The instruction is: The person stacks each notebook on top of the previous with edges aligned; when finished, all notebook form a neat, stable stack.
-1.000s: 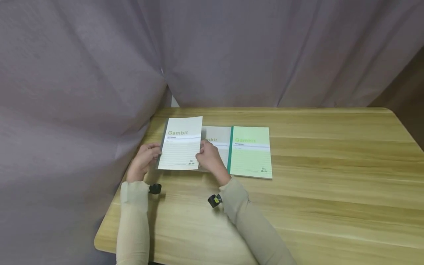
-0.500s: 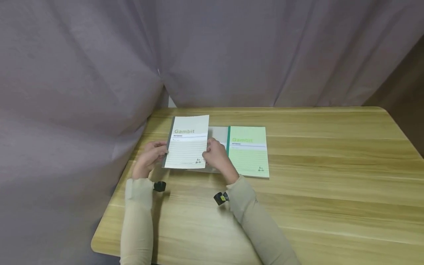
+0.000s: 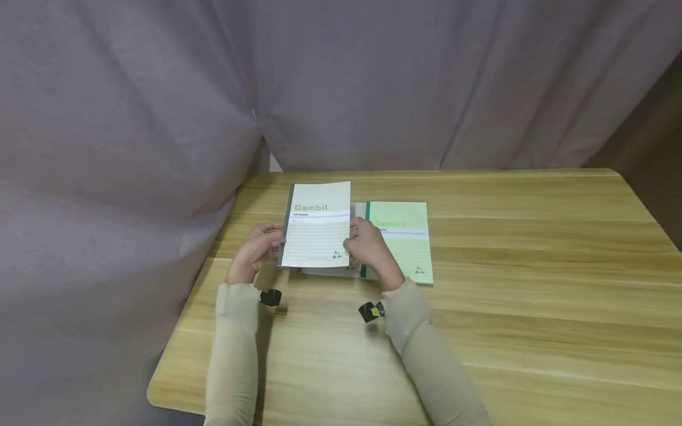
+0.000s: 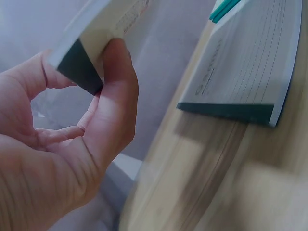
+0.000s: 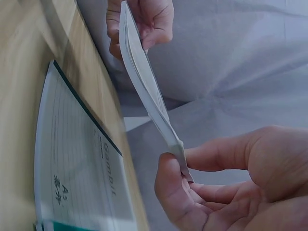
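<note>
Both hands hold a white "Gambit" notebook up off the table, its cover facing up. My left hand pinches the dark spine side between thumb and fingers. On the opposite edge, my right hand pinches the page side; the right wrist view shows the pages bowed slightly between the two hands. Beneath lies a second pale notebook with a dark spine, mostly covered by the held one in the head view. Beside it on the right is a green notebook with a green spine, partly behind the right hand.
The wooden table has its left edge close by the left forearm. A grey curtain hangs behind the table and along its left side. Small black devices sit on both wrists.
Both hands have carried the white notebook to the right and a little farther back, so it now covers most of the pale notebook below. The notebooks on the table stay put.
</note>
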Motion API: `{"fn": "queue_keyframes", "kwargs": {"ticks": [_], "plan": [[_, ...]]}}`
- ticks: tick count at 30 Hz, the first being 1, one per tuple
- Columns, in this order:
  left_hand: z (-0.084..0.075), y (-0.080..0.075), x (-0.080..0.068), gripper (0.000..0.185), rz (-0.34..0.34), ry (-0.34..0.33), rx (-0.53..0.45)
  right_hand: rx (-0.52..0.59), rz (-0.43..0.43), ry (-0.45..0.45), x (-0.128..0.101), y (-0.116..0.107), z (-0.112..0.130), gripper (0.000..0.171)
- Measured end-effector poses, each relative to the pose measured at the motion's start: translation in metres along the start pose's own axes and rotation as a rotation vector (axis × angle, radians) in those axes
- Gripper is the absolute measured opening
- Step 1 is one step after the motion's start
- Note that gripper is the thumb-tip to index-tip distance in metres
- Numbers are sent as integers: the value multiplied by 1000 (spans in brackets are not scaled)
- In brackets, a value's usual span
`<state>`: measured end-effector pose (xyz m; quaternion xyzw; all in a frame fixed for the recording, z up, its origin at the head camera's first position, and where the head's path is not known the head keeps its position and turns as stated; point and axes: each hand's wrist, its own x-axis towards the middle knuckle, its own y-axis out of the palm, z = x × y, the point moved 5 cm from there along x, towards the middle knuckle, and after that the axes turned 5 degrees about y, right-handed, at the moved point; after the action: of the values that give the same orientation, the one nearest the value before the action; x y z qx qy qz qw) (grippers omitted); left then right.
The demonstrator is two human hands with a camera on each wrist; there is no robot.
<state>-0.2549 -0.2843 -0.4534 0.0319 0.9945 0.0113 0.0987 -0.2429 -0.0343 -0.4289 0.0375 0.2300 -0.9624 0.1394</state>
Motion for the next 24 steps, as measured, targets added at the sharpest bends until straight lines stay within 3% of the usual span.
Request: {"fn": "queue_keyframes", "kwargs": {"ticks": [8, 14, 24], "plan": [[2, 18, 2, 42, 4, 12, -6, -22, -22, 14, -5, -13, -10, 60], [6, 30, 5, 47, 25, 18, 38, -51, -40, 52, -10, -22, -20, 60], [6, 59, 14, 48, 75, 5, 96, -72, -103, 36, -23, -45, -32, 58]]}}
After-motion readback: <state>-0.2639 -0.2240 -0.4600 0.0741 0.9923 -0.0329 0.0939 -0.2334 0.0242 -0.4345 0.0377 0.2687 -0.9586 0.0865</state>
